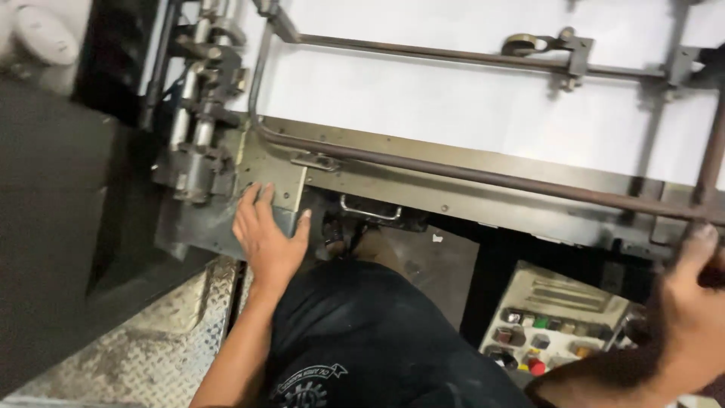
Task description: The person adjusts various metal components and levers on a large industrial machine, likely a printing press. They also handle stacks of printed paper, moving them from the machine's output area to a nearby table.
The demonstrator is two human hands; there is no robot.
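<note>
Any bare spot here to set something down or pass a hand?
Bare: the white sheet between the upper rod and lower bar, and the tread plate at lower left. Crowded: the rollers and brackets above the left hand, which lies flat on the metal plate, and the button panel beside the right hand.

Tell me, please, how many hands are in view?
2: the left hand lies flat on the machine's metal plate; the right hand grips the rail at far right.
</note>
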